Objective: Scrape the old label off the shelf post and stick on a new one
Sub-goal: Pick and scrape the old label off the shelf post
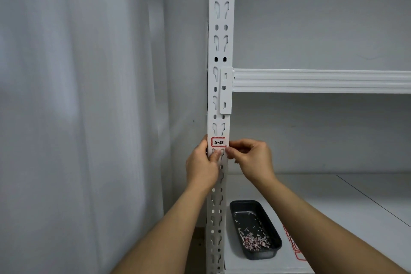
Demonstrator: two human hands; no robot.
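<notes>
a white perforated metal shelf post [220, 51] runs upright through the middle of the view, punched with pairs of keyhole slots and small round holes. a white rectangular label with a red rounded border and dark handwritten marks [218, 142] sits flat on the front face of the post, below the white ribbed crossbeam [320, 81] that hooks into the post on the right side. the writing on the label is too small to read for sure

both hands are raised to the label. the left hand [203, 168] is at the label's left edge, its thumb lying across the post just under the label and its fingers curled round the post's left side, out of sight. the right hand [251, 158] is at the label's right edge, its fingertips [231, 150] bunched together and pinching or pressing that edge against the post. neither hand holds a tool

lower down, on the white shelf board [333, 207] to the right of the post, stands a dark rectangular metal tray [242, 206] holding a heap of small red and white paper scraps [253, 240] in its near end. just right of the tray, partly covered by the right forearm, lies a sheet with more red-bordered labels [297, 251]. pale grey curtain [89, 95] hangs to the left of the post
</notes>
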